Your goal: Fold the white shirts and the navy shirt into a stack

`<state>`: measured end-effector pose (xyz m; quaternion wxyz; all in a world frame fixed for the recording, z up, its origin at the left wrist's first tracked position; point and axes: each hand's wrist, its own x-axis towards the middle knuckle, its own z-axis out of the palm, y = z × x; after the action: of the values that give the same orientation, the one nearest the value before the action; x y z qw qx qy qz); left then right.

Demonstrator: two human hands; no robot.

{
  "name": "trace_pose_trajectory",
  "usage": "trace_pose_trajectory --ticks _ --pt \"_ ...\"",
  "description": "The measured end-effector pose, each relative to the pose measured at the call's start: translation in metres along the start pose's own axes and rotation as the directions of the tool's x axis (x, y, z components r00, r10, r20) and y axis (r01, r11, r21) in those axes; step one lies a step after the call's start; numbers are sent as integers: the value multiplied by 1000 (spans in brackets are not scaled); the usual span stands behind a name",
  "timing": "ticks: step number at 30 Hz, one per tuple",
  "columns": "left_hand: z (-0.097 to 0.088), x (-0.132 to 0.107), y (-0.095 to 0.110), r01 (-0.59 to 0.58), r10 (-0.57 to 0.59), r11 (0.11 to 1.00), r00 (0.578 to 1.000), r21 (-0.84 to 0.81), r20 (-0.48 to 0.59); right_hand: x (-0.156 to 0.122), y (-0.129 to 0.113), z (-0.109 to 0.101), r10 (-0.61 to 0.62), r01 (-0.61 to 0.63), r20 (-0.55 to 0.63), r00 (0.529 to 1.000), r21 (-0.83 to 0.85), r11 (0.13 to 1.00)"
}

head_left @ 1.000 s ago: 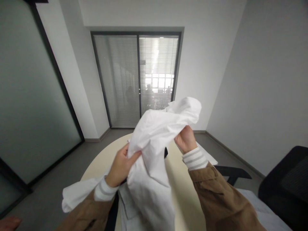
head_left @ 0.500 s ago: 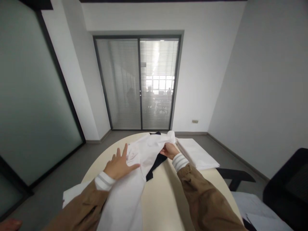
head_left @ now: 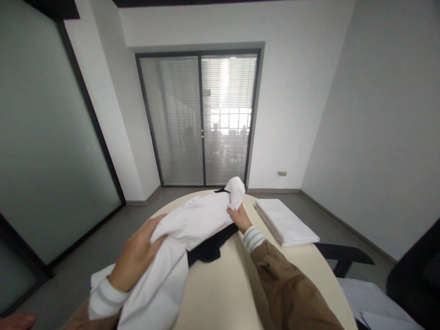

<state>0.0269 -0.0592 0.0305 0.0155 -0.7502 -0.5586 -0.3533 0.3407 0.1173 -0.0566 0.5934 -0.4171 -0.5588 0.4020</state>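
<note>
A long white garment (head_left: 195, 220) lies rumpled across the round table, running from the near left edge to the far side. My left hand (head_left: 139, 250) holds its left edge, a fold of cloth between thumb and fingers. At the far end, my right hand (head_left: 239, 216) is closed on the garment, and a bunched white end (head_left: 235, 188) stands up above the fingers. Dark navy or black cloth (head_left: 213, 245) shows from beneath the white one, on its right side. How much of the dark cloth lies under there is hidden.
A folded white cloth (head_left: 287, 222) lies on the right of the round table (head_left: 220, 298). Beyond that edge are a black chair (head_left: 417, 279) and papers (head_left: 378, 300). Part of another person's hand (head_left: 17, 321) seems to show at bottom left. Glass doors (head_left: 202, 119) stand ahead.
My left hand has moved left and nearer, from lying spread on the garment to holding its edge. My right hand has lifted the far end slightly. More dark cloth shows.
</note>
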Motion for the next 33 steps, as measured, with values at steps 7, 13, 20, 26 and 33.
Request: trace_pose_trajectory --ticks 7,13,20,26,33 --pt "-60 47 5 -237 209 967 948 94 240 14 -10 12 144 -143 60 988 -27 989" --pt "1 16 -14 -28 -73 987 795 157 602 12 2 -29 260 -266 -58 964 -281 922" --pt "81 0 -34 -72 -97 967 782 243 615 -7 -14 -112 -2 -272 -280 960 -933 237" --pt "90 12 -15 -30 -231 930 730 367 644 -25 -30 -151 189 -336 -319 929 -939 65" --pt "117 36 47 -66 73 997 980 -42 186 -32 -125 -146 -109 -262 -311 944 -909 323"
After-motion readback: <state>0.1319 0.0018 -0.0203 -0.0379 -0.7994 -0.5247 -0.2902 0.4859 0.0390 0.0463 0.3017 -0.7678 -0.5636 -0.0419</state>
